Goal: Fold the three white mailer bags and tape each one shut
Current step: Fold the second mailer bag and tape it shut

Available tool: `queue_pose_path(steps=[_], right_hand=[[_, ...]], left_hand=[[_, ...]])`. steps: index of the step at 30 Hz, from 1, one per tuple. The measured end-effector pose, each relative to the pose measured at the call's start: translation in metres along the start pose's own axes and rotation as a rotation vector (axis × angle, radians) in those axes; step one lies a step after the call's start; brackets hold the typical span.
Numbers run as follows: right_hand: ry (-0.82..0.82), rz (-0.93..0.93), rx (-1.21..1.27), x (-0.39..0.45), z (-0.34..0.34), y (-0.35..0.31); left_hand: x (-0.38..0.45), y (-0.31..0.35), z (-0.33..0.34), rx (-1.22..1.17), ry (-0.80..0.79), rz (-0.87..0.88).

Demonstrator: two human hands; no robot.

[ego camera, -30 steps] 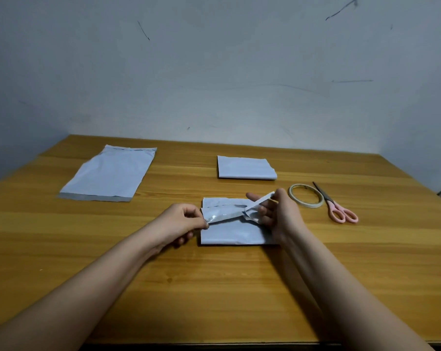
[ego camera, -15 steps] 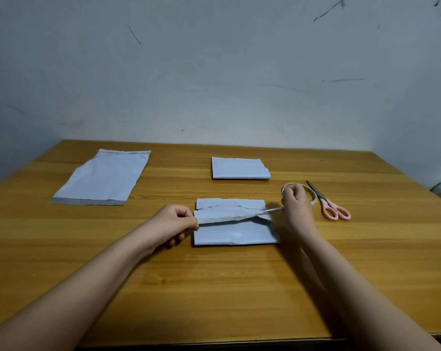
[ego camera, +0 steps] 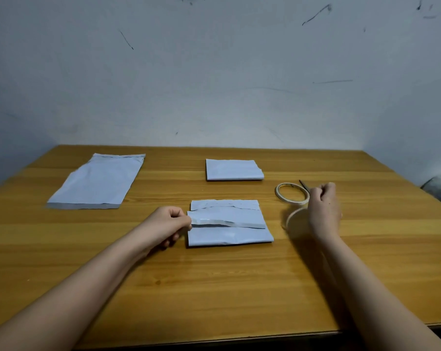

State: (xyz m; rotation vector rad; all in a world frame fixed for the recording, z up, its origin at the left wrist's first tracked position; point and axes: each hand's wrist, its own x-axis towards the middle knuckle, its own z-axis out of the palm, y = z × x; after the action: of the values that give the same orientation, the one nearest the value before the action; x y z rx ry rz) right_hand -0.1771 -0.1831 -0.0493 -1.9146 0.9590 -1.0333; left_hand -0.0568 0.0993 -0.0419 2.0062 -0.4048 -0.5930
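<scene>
A partly folded white mailer bag (ego camera: 229, 234) lies in the middle of the wooden table (ego camera: 214, 287). My left hand (ego camera: 163, 224) pinches the left end of its raised flap. My right hand (ego camera: 324, 209) is closed to the right of the bag, and a pale, blurred, curled strip (ego camera: 294, 220) hangs from it. A folded white bag (ego camera: 233, 169) rests farther back. One flat, unfolded white bag (ego camera: 97, 181) lies at the far left. The tape roll (ego camera: 281, 193) sits just left of my right hand.
Only the dark tip of the scissors (ego camera: 303, 185) shows beside the tape roll; my right hand covers the rest. A scuffed wall stands behind the table. The table's front edge runs near the bottom of the view.
My right hand pulled the thin strip off the flap to the right, away from the bag, and it now curls loose by the tape roll. My left hand kept its pinch on the flap.
</scene>
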Motion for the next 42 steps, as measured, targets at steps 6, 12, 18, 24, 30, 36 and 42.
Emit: queue_pose_path(steps=[6, 12, 18, 24, 30, 36, 42], right_hand=[[-0.173, -0.014, 0.164, 0.007, -0.001, -0.001], [-0.106, -0.143, -0.135, 0.023, -0.024, -0.005], [-0.176, -0.117, -0.126, 0.024, -0.038, -0.013], [-0.200, -0.127, -0.029, 0.013, -0.037, -0.013], [-0.238, -0.127, -0.001, 0.008, -0.041, -0.019], [-0.266, -0.133, 0.088, 0.000, -0.056, -0.024], [-0.287, -0.046, 0.297, -0.005, -0.084, -0.028]], left_hand=[[0.003, 0.014, 0.007, -0.068, 0.054, 0.029], [0.006, 0.017, 0.010, -0.050, 0.067, 0.035], [0.010, 0.013, 0.012, -0.062, 0.071, 0.034], [0.005, 0.020, 0.005, 0.620, 0.259, 0.153], [-0.003, 0.041, 0.004, 1.161, 0.198, 0.020], [-0.018, 0.073, 0.020, 1.161, 0.330, 0.254], [-0.028, 0.126, 0.106, 0.487, -0.132, 0.481]])
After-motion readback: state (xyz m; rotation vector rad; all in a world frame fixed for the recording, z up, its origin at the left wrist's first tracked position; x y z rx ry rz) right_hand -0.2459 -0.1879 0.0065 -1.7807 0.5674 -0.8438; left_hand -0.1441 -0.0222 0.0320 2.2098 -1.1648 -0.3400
